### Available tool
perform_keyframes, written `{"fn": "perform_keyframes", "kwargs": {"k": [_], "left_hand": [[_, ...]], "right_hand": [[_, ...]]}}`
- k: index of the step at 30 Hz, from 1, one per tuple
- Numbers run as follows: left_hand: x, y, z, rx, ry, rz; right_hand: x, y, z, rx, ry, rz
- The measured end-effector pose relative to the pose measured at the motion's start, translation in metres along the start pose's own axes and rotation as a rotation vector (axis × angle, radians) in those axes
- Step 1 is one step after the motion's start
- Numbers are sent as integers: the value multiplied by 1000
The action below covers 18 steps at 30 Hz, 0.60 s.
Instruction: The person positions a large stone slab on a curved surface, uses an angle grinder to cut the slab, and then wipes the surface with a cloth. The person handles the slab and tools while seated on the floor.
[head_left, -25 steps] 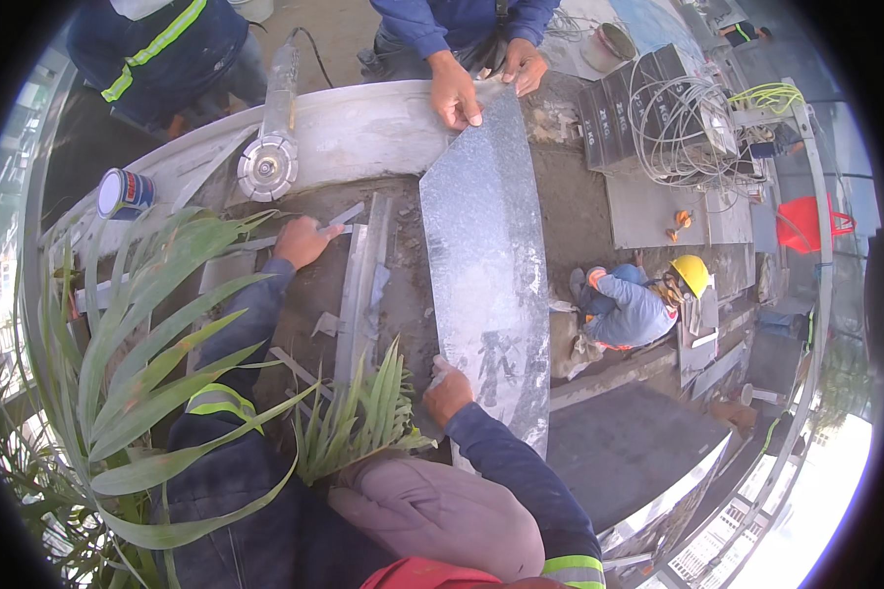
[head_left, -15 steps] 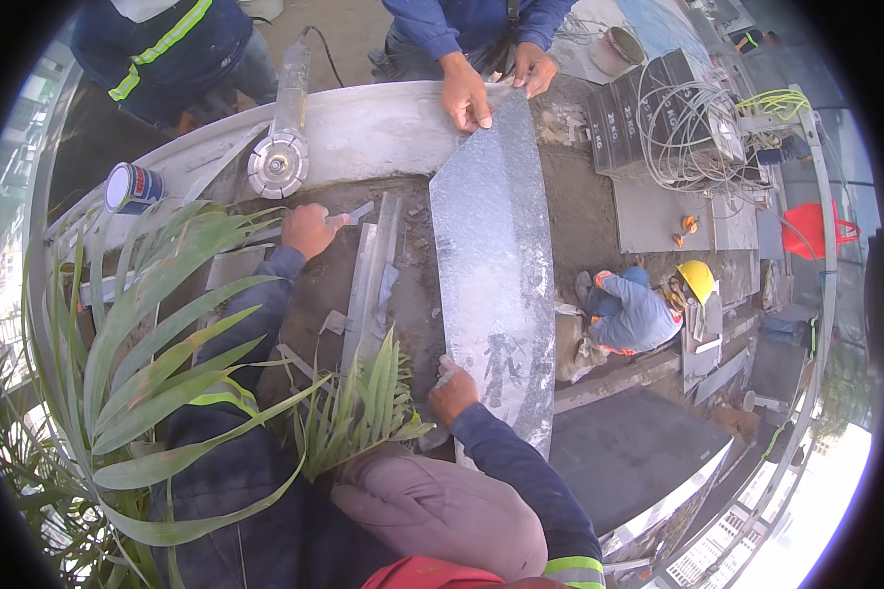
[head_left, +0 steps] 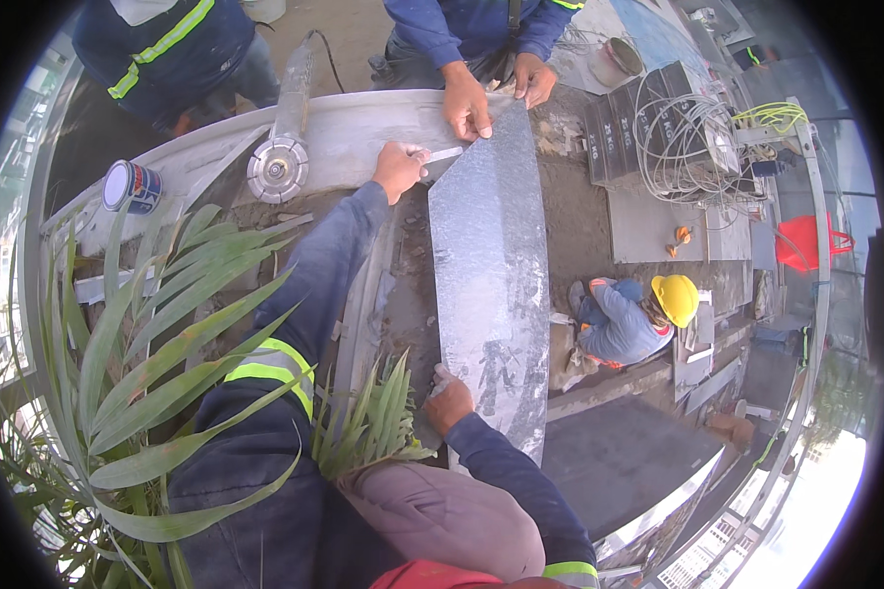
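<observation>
My left hand [head_left: 400, 172] is closed on a short, flat, pale strip [head_left: 444, 155], whose tip reaches the slanted edge of a long grey panel [head_left: 491, 265]. The strip's exact kind I cannot make out. With my right hand [head_left: 451, 401] I grip the panel's left edge near its close end; the fingers' undersides are hidden. A co-worker's two hands [head_left: 469, 103] are at the panel's far end, one on its cut corner. Left of my left hand, an angle grinder [head_left: 290, 108] with a segmented disc rests on a curved pale ledge [head_left: 363, 116].
A blue-and-white can [head_left: 133, 187] stands on the ledge. Palm leaves [head_left: 167, 373] overlap my left side. A dark box-like block [head_left: 629, 452] is near right. Beyond the panel, a worker in a yellow helmet [head_left: 674, 299] crouches; stacked dark boxes [head_left: 648, 128] carry tangled wire.
My left hand has moved right and away from me, bringing the pale strip from the rubble beside the grinder to the panel's slanted edge. My right hand keeps its grip.
</observation>
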State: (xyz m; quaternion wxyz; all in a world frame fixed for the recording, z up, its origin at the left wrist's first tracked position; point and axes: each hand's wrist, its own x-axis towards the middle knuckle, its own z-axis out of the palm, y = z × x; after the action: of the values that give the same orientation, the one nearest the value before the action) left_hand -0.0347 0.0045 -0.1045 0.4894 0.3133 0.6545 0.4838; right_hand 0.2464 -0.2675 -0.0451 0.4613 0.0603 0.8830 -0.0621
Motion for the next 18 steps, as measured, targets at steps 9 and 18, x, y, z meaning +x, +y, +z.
{"fn": "perform_keyframes", "kwargs": {"k": [9, 18], "left_hand": [[18, -9, 14, 308, -14, 160], [11, -6, 6, 304, -188, 160]], "right_hand": [[-2, 1, -5, 59, -10, 5], [-11, 3, -24, 22, -97, -13]]}}
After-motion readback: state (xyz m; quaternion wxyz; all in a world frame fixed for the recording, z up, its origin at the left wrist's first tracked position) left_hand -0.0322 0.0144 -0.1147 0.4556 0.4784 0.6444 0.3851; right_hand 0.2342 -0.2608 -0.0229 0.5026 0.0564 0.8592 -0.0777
